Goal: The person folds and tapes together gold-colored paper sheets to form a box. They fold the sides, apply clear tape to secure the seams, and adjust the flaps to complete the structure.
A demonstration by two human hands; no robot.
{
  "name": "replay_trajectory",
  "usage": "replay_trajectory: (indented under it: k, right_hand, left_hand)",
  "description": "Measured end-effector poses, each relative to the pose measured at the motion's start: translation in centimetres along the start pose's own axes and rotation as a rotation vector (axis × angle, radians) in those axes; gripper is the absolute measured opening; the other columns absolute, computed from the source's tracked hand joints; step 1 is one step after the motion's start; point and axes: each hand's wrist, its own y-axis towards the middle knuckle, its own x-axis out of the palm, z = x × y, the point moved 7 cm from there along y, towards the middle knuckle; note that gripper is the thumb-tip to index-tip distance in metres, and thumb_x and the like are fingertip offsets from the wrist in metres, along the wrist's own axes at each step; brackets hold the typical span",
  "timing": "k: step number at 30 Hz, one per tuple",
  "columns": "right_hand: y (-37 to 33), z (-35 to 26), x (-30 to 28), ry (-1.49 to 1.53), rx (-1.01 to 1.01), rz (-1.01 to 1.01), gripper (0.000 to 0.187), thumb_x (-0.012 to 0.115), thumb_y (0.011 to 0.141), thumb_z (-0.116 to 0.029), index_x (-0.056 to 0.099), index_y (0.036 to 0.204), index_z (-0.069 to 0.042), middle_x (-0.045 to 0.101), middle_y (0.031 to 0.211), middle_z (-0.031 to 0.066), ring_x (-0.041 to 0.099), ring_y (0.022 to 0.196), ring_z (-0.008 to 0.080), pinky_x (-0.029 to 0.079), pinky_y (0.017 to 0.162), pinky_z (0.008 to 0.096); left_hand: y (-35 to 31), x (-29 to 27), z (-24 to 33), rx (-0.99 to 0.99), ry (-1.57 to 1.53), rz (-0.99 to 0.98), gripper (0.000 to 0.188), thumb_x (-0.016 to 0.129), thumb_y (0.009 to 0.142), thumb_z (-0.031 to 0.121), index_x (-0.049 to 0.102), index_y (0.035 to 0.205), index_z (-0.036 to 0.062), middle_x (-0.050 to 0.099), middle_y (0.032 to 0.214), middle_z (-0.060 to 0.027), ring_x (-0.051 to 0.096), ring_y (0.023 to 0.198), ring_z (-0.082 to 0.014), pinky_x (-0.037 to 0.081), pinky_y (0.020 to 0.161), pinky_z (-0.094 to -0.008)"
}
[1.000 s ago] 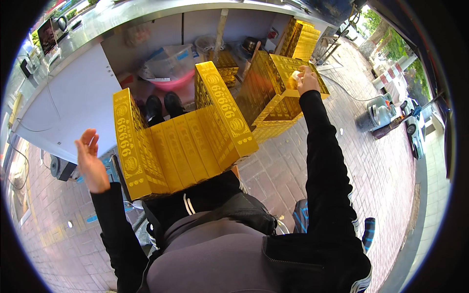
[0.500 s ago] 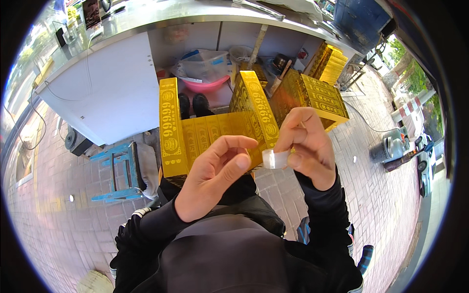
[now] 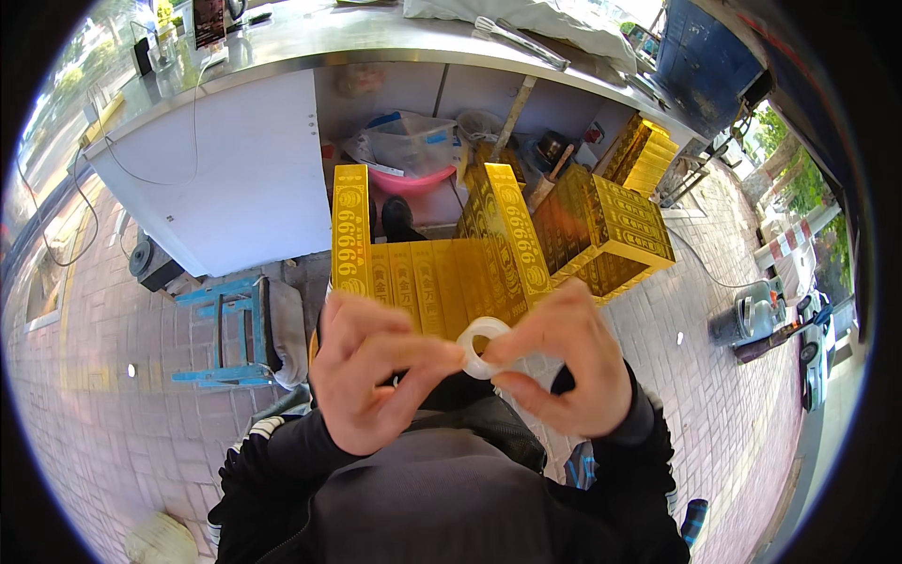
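Observation:
A small roll of clear tape (image 3: 476,367) is held up before my chest. The fingers of my right hand (image 3: 578,362) grip its right side. On the left rim of the roll, my left hand (image 3: 376,376) has thumb and forefinger pinched together; both hands are slightly blurred, and whether a tape end is between those left fingers is hidden. Just beyond my hands is a gold printed paper structure (image 3: 427,273), with a row of gold blocks between a raised left wall (image 3: 351,226) and a raised right wall (image 3: 517,226). My hands cover its near edge.
Another gold box-like structure (image 3: 629,221) stands to the right, with a gold stack (image 3: 653,155) behind it. A metal-topped counter (image 3: 376,42) runs across the far side, with a pink basin (image 3: 411,180) beneath. At the left stands a blue stool frame (image 3: 225,329).
My left hand has come to the tape roll, its fingers closing to a pinch. The roll has turned its round face up and moved left and nearer with my right hand.

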Motion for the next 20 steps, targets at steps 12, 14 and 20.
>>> replay_trajectory:
  k: [12,14,20]
  right_hand:
    - [-2.9,-11.3,-2.9,-0.606,-0.324,0.497,0.019,0.078,0.074,-0.035,0.059,0.074,-0.033,0.037,0.062,-0.0108,0.041,0.070,0.0087,0.026,0.081,0.0364]
    - [-2.5,-11.8,-3.0,-0.589,-0.364,0.438,0.019,0.077,0.075,-0.039,0.059,0.076,-0.034,0.034,0.061,-0.0107,0.039,0.069,0.0086,0.025,0.083,0.0374]
    - [-4.2,-10.9,-2.5,-0.461,-0.625,0.652,0.019,0.075,0.082,-0.045,0.057,0.080,-0.037,0.030,0.063,-0.0123,0.038,0.072,0.0067,0.024,0.084,0.0346]
  left_hand:
    - [-3.1,-7.0,7.5,0.610,0.350,0.186,0.014,0.064,0.095,0.049,0.065,0.109,0.0452,0.040,0.094,0.0109,0.035,0.091,-0.0146,0.027,0.077,-0.0344]
    - [-3.3,-7.1,7.6,0.607,0.349,0.173,0.016,0.059,0.097,0.051,0.062,0.112,0.0470,0.039,0.095,0.0106,0.035,0.091,-0.0144,0.028,0.079,-0.0340]
    - [-3.8,-7.5,7.7,0.605,0.303,0.223,0.017,0.053,0.098,0.057,0.061,0.113,0.0504,0.038,0.093,0.0107,0.035,0.092,-0.0130,0.029,0.083,-0.0336]
